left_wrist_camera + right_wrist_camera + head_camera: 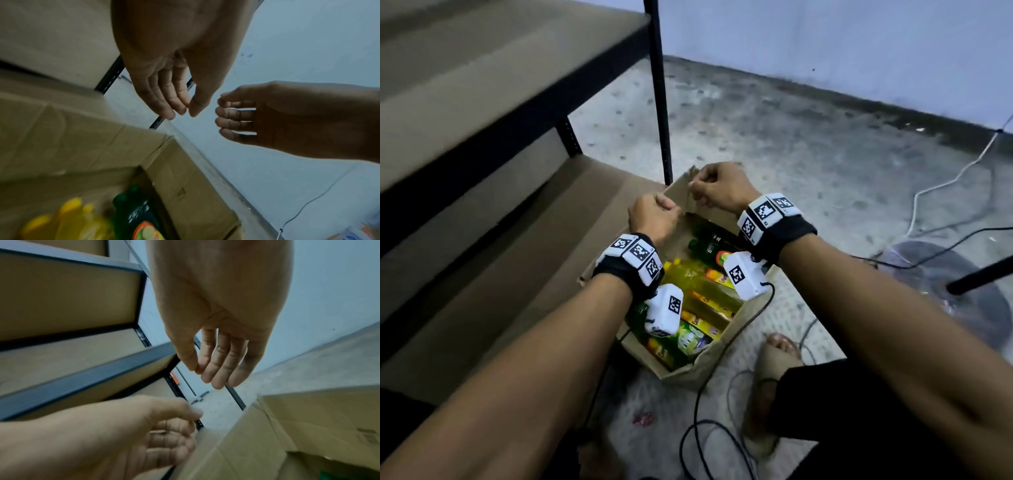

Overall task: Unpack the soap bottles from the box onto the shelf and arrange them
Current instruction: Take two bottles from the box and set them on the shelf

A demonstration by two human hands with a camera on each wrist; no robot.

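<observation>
An open cardboard box [688,373] stands on the floor beside the shelf unit. Yellow soap bottles [698,284] and a dark green one [709,243] lie packed inside it. My left hand [664,205] and right hand [697,192] hover close together over the box's far raised flap [681,192]. In the left wrist view the left hand [185,112] has loosely bent fingers with nothing between them, above the flap [82,129]. The right hand [205,374] hangs relaxed, its fingers nearly straight and holding nothing. The shelf boards [482,274] carry no bottles.
The shelf's black post [661,102] rises just behind the box. Black cables [702,394] trail across the floor by my sandalled foot [774,359]. A dark round base [962,291] sits at the right, and a small red scrap [643,418] lies near the box.
</observation>
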